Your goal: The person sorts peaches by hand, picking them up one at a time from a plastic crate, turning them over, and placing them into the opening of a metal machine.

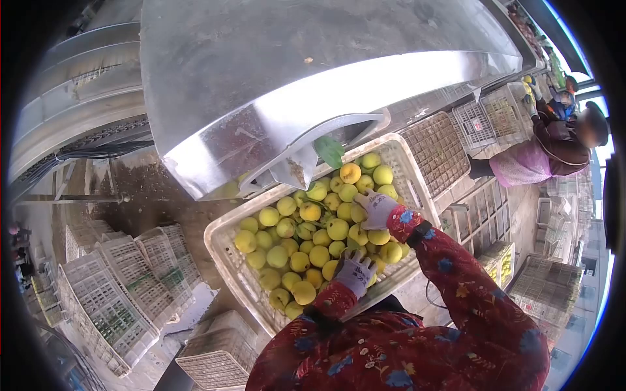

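Observation:
A large white crate holds many yellow-green round fruits under the edge of a metal chute. My left hand, in a pale printed glove, rests on fruit near the crate's front side, its fingers apart. Farther right, my right hand, gloved the same way, lies against fruits with its fingers partly curled; whether it grips one cannot be made out. A green leaf hangs at the chute above the crate's back edge.
Stacked empty crates stand at the left, another crate at the lower left. A brown crate and a wooden pallet lie to the right. Beyond them a co-worker leans over crates. The metal machine fills the top.

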Demonstrator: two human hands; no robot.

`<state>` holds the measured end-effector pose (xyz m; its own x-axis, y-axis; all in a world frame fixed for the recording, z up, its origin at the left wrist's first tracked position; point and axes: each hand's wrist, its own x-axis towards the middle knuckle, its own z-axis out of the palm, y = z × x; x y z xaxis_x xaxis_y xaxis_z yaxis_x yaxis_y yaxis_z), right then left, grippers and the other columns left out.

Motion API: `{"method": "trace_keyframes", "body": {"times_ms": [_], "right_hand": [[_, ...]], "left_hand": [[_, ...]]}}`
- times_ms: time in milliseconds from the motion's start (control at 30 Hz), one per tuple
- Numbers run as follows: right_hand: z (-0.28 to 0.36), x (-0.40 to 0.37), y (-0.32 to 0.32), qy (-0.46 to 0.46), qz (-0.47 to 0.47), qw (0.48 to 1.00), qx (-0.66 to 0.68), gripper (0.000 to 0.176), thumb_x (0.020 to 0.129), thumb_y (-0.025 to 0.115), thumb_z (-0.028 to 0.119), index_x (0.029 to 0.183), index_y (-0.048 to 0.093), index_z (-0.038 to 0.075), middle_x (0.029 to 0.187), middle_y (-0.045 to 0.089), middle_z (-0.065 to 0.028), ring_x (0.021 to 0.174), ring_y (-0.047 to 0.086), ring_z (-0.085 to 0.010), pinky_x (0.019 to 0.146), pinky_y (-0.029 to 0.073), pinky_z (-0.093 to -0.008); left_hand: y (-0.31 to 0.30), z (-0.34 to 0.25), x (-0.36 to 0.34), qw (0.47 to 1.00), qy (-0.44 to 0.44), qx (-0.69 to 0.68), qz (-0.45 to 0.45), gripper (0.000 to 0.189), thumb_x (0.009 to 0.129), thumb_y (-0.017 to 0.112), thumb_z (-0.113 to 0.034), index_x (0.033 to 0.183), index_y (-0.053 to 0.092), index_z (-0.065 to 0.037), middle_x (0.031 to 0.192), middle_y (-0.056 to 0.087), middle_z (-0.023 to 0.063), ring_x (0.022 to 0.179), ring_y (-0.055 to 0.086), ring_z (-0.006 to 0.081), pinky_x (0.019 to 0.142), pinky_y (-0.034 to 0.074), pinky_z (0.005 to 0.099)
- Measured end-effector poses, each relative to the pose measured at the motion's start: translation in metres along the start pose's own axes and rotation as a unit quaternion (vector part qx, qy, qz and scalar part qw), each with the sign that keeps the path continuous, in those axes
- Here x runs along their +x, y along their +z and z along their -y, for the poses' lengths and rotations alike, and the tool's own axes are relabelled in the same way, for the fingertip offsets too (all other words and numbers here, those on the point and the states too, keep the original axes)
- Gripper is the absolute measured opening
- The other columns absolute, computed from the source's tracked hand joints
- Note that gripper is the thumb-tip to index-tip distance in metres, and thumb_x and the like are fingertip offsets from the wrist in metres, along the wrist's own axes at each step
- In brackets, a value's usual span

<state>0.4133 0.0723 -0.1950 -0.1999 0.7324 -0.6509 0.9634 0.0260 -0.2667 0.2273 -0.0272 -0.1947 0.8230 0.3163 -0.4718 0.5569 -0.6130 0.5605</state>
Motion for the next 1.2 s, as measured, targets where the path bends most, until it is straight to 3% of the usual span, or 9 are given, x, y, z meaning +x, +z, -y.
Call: {"method": "trace_keyframes", "body": {"times_ms": [100, 233, 467, 567, 633, 767, 867, 1067, 1200], "right_hand": [[0.026, -0.052, -0.044, -0.143, -0.155, 0.953, 0.217, 0.075, 0.067, 0.081, 0.020, 0.135, 0.050, 0.009, 0.125, 0.058, -0.0165, 0.114, 0.058, -0.0361, 0.099, 0.048, -0.0428], [0.082, -0.095, -0.064, -0.210, -0.216, 0.899, 0.318, 0.075, 0.065, 0.084, 0.011, 0.133, 0.052, 0.010, 0.132, 0.056, -0.0139, 0.125, 0.052, -0.0302, 0.105, 0.044, -0.0409], [0.143, -0.094, -0.072, -0.183, -0.377, 0.864, 0.279, 0.074, 0.067, 0.087, 0.017, 0.131, 0.053, 0.006, 0.130, 0.058, -0.0138, 0.120, 0.053, -0.0355, 0.104, 0.044, -0.0442], [0.149, -0.071, -0.077, -0.210, -0.418, 0.829, 0.307, 0.070, 0.070, 0.085, 0.016, 0.131, 0.052, 0.004, 0.130, 0.058, -0.0148, 0.121, 0.053, -0.0367, 0.102, 0.044, -0.0445], [0.157, -0.052, -0.087, -0.198, -0.454, 0.797, 0.345, 0.069, 0.071, 0.083, 0.014, 0.131, 0.052, 0.003, 0.130, 0.058, -0.0158, 0.122, 0.052, -0.0370, 0.102, 0.043, -0.0447], [0.157, 0.027, -0.106, -0.113, -0.494, 0.860, 0.057, 0.060, 0.080, 0.073, 0.020, 0.129, 0.047, -0.002, 0.126, 0.055, -0.0216, 0.122, 0.046, -0.0448, 0.103, 0.034, -0.0582], [0.160, 0.013, -0.119, -0.126, -0.562, 0.816, 0.041, 0.068, 0.073, 0.079, 0.021, 0.130, 0.049, -0.002, 0.122, 0.057, -0.0212, 0.116, 0.049, -0.0456, 0.100, 0.038, -0.0543], [0.181, -0.056, -0.084, -0.247, -0.423, 0.865, 0.109, 0.074, 0.067, 0.085, 0.026, 0.128, 0.052, 0.002, 0.129, 0.057, -0.0175, 0.117, 0.051, -0.0400, 0.100, 0.038, -0.0501], [0.176, -0.042, -0.085, -0.145, -0.526, 0.826, 0.143, 0.074, 0.064, 0.088, 0.024, 0.126, 0.054, 0.005, 0.121, 0.058, -0.0149, 0.111, 0.054, -0.0379, 0.097, 0.040, -0.0495]], "left_hand": [[-0.024, 0.035, -0.051, 0.914, -0.013, -0.369, -0.168, 0.069, 0.081, 0.075, -0.037, 0.138, 0.047, -0.010, 0.133, 0.054, 0.0088, 0.123, 0.052, 0.0311, 0.098, 0.046, 0.0517], [-0.062, 0.050, -0.089, 0.507, 0.074, -0.794, -0.327, 0.073, 0.081, 0.079, -0.029, 0.137, 0.041, -0.001, 0.122, 0.056, 0.0104, 0.109, 0.059, 0.0196, 0.091, 0.052, 0.0324], [-0.081, 0.063, -0.125, 0.488, 0.145, -0.768, -0.389, 0.075, 0.083, 0.078, -0.024, 0.143, 0.037, -0.004, 0.117, 0.059, 0.0097, 0.088, 0.062, 0.0141, 0.067, 0.053, 0.0266], [-0.093, 0.068, -0.138, 0.467, 0.079, -0.766, -0.435, 0.061, 0.091, 0.065, -0.012, 0.145, 0.037, -0.007, 0.115, 0.059, 0.0094, 0.081, 0.059, 0.0100, 0.063, 0.050, 0.0229], [-0.097, 0.077, -0.143, 0.465, 0.076, -0.752, -0.462, 0.057, 0.094, 0.059, -0.006, 0.146, 0.036, -0.008, 0.116, 0.059, 0.0095, 0.082, 0.059, 0.0100, 0.065, 0.050, 0.0224], [-0.116, 0.072, -0.151, 0.411, 0.134, -0.782, -0.449, 0.070, 0.091, 0.067, -0.017, 0.150, 0.031, -0.005, 0.132, 0.051, 0.0144, 0.113, 0.058, 0.0278, 0.094, 0.051, 0.0417], [-0.123, 0.076, -0.156, 0.462, 0.085, -0.762, -0.446, 0.065, 0.094, 0.060, -0.007, 0.151, 0.030, -0.003, 0.133, 0.051, 0.0127, 0.115, 0.057, 0.0237, 0.094, 0.052, 0.0394], [-0.127, 0.071, -0.135, 0.480, 0.116, -0.759, -0.424, 0.065, 0.096, 0.053, 0.003, 0.154, 0.025, -0.004, 0.137, 0.049, 0.0104, 0.109, 0.057, 0.0143, 0.090, 0.051, 0.0293], [-0.118, 0.077, -0.121, 0.447, 0.146, -0.797, -0.379, 0.064, 0.098, 0.050, 0.002, 0.155, 0.023, -0.006, 0.147, 0.043, 0.0116, 0.119, 0.054, 0.0181, 0.097, 0.049, 0.0338]]}}
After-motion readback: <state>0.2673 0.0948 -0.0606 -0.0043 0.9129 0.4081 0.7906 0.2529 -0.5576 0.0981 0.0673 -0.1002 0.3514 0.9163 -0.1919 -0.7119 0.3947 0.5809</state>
